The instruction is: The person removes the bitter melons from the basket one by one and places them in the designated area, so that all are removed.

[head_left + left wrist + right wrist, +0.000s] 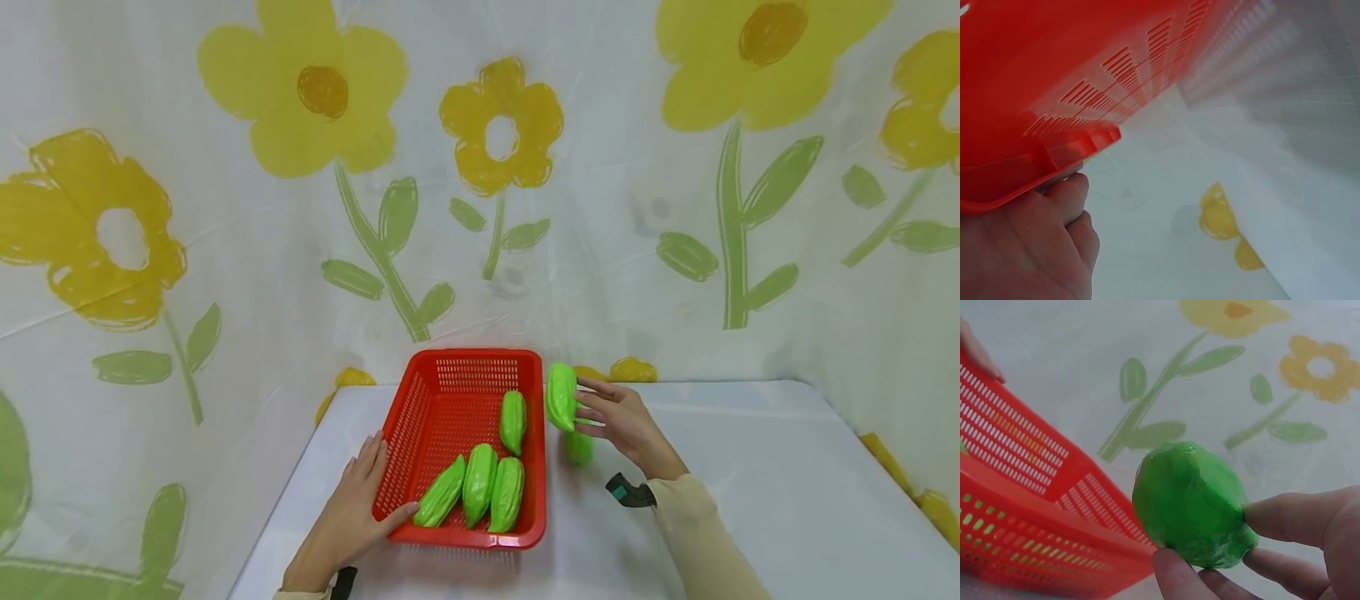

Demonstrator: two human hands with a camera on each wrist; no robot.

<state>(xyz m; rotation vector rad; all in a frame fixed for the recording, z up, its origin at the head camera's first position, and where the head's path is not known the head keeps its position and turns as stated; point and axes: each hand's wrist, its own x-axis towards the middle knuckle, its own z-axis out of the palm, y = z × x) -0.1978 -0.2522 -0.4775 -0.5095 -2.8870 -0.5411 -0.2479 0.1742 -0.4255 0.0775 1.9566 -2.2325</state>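
Note:
My right hand holds a bright green, ridged bitter melon by thumb and fingertips, raised just beyond the basket's right rim. In the right wrist view, the same bitter melon is seen end-on between thumb and fingers. A second bitter melon lies on the table below that hand, partly hidden. Inside the red plastic basket are several more: one bitter melon at the right wall and a row near the front. My left hand rests at the basket's near-left corner, fingers extended along the side, thumb over the rim.
The basket stands on a white table, with much of the tabletop stretching off to its right. A white cloth printed with yellow flowers hangs behind the table and along both sides.

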